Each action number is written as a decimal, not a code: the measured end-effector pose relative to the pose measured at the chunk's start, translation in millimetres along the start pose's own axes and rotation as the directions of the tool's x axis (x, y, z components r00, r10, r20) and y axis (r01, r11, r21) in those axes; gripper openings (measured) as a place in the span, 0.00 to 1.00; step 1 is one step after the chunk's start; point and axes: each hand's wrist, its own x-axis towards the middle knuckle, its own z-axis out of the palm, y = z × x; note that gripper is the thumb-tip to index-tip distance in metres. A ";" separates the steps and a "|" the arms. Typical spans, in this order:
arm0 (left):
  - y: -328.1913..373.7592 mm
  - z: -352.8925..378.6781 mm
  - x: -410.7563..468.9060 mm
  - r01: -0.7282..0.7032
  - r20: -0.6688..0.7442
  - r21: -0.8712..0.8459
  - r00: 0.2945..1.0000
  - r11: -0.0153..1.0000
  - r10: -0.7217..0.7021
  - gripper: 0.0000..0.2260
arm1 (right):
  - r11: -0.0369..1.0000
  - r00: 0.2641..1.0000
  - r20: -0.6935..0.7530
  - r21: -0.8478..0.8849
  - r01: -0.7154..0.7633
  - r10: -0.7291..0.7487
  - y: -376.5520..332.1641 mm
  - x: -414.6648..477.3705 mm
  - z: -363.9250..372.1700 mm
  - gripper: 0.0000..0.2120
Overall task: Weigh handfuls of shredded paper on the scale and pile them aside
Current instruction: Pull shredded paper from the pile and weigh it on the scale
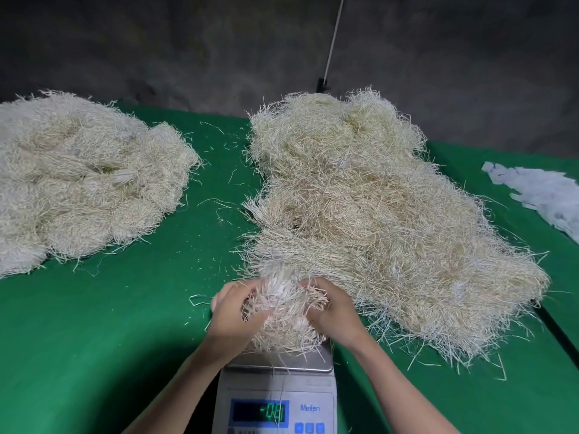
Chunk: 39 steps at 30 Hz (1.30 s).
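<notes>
Head view: your left hand and right hand both clutch one handful of shredded paper, fingers curled into it from either side. It is low over the steel platform of a digital scale, at the near edge of the green table. A large shredded-paper pile lies just beyond, to the right. A second pile sits far left. White paper scraps lie at the right edge.

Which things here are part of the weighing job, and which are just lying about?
In the job: scale, handful gripped by left hand and right hand over it, left pile, right pile.
Lying about: white scraps at the right, pole at the back.
</notes>
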 end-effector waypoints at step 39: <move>85.6 -49.3 -13.3 -0.206 -0.266 -0.234 0.954 0.950 0.141 0.10 | 0.977 0.977 -0.027 0.002 0.211 -0.211 -50.4 -38.4 -52.1 0.25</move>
